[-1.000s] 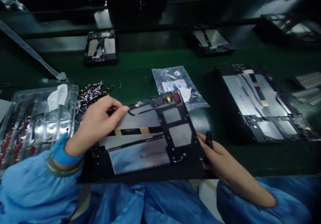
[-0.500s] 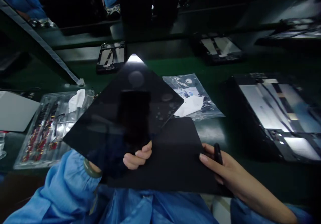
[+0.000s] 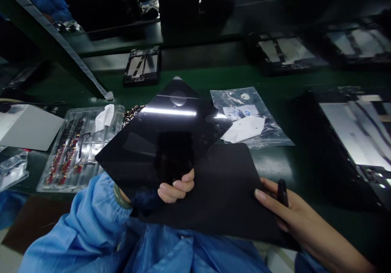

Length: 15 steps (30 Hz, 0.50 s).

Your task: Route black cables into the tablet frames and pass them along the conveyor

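Observation:
My left hand (image 3: 177, 186) is closed on a glossy black panel (image 3: 146, 142), like a tablet's screen glass, held tilted with one corner pointing away. Its fingers curl over the near edge; the rest of the hand is hidden behind the panel. A bright light streak and round smudges show on the glossy face. Below and partly behind it lies a matte black flat panel (image 3: 220, 195) with rounded corners. My right hand (image 3: 290, 212) pinches that panel's right edge between thumb and fingers. A black pen-like stick (image 3: 282, 192) also sits in this hand, its end poking up between the fingers.
A clear tray (image 3: 73, 155) of small red and black parts lies left, beside a grey-white box (image 3: 33, 126). Ahead is a clear plastic bag (image 3: 269, 126) with white paper (image 3: 244, 128). Opened tablet-like devices (image 3: 142, 67) stand behind and right (image 3: 357, 130). A blue-sleeved person (image 3: 51, 0) sits across.
My view has swung a little left, so the bench things sit further right. The glossy panel has tilted slightly and now catches a long light streak. Both hands keep their holds.

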Tool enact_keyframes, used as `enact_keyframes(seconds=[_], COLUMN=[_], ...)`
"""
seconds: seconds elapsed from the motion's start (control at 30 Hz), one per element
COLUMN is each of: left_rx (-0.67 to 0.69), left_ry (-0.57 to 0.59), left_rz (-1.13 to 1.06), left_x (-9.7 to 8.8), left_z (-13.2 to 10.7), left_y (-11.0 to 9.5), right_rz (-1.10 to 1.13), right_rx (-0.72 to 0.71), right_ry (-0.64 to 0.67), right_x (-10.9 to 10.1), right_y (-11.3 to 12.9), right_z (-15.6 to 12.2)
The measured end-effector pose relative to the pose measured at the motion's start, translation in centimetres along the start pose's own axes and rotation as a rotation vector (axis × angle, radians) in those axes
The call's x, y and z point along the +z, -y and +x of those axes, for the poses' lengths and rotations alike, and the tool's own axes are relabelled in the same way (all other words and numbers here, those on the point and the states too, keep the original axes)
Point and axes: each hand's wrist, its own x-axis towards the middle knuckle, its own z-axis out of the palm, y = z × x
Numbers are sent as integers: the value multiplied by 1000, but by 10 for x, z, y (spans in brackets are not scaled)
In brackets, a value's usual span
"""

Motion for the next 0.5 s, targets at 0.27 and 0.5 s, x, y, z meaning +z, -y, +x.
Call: enact_keyframes(seconds=[0.27, 0.5], left_rx=[-394, -465], left_ry=[98, -28], left_rz=[-22, 142], left_x=[47, 59], left_z=[-36, -34], left_y=[-39, -50], right_rz=[-41, -368], right_rx=[-29, -400], right_ry=[7, -430], right_x=[-1, 2], right_y=[1, -1], right_z=[-2, 8])
